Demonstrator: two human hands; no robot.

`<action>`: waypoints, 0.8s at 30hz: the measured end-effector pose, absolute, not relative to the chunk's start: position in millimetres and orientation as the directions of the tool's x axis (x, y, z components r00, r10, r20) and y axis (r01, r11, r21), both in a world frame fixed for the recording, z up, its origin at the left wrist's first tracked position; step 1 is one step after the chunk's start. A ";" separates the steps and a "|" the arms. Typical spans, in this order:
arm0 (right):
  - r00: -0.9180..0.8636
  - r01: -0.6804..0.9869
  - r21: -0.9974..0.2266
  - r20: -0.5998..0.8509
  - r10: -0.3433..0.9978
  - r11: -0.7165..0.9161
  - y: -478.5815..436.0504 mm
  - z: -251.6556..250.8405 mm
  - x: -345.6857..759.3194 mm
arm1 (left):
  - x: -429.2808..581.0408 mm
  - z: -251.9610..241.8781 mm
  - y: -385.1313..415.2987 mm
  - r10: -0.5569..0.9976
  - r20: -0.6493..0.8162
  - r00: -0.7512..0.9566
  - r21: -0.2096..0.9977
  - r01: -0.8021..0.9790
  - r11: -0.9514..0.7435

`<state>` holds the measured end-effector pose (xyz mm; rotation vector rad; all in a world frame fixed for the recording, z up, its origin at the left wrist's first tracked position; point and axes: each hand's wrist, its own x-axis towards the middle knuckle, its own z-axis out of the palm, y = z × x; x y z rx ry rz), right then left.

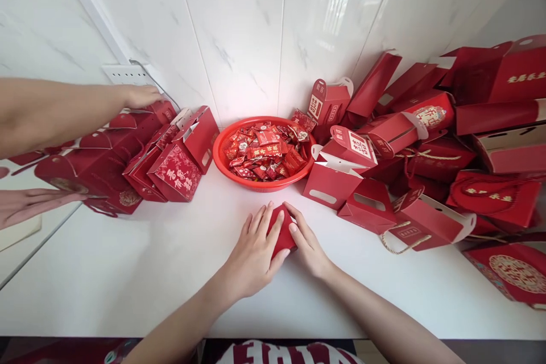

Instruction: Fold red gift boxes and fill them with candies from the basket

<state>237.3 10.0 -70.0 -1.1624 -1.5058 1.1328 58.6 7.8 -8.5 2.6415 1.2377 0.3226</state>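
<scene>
A small red cardboard box (282, 232) lies on the white table between my two hands. My left hand (256, 250) covers its left side and top, with fingers and thumb reaching across it. Against its right side my right hand (310, 247) is curled, fingertips touching the far right edge. Together they hold the box, and its underside and much of its left face are hidden. Just beyond stands a red plastic basket (259, 186) with many wrapped sweets (267, 151) in it.
Several red gift boxes (179, 176) stand on the left, where another person's hands (143, 95) reach in. A big pile of red boxes (430, 159), some with rope handles, fills the right. Behind is a tiled wall (239, 45) with a power strip (128, 74).
</scene>
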 end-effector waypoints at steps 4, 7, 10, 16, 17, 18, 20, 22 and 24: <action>-0.157 0.176 -0.970 0.142 0.977 0.169 10.2 -66.1 241.0 | 48.4 -10.1 2.4 0.822 0.128 0.555 0.234 0.788 -0.569; -0.124 0.175 -0.969 0.155 0.980 0.176 11.9 -66.0 246.2 | 35.5 -11.7 -4.1 0.892 0.136 0.431 0.189 0.873 -0.450; -0.098 0.167 -0.973 0.145 0.985 0.160 13.4 -69.5 251.7 | 19.8 -13.5 -10.7 0.946 0.157 0.284 0.160 0.938 -0.308; -0.091 0.149 -0.975 0.152 0.984 0.164 12.4 -75.2 253.4 | -2.7 -14.7 -12.4 0.978 0.188 0.089 0.143 0.983 -0.117; -0.097 0.150 -0.975 0.150 0.984 0.163 11.9 -75.0 252.6 | -3.7 -14.9 -10.9 0.979 0.187 0.076 0.141 0.985 -0.104; -0.104 0.151 -0.975 0.146 0.984 0.160 11.4 -74.5 251.8 | -3.9 -15.4 -9.3 0.980 0.186 0.070 0.138 0.986 -0.097; -0.119 0.150 -0.977 0.135 0.984 0.152 10.7 -73.2 250.3 | -2.6 -16.6 -6.7 0.980 0.189 0.068 0.136 0.986 -0.095; -0.127 0.147 -0.979 0.127 0.984 0.145 10.6 -72.2 249.5 | -1.2 -17.5 -5.8 0.978 0.199 0.062 0.149 0.984 -0.093; -0.128 0.145 -0.979 0.125 0.984 0.143 11.0 -71.7 249.5 | -2.5 -16.3 -7.1 0.979 0.202 0.039 0.157 0.985 -0.072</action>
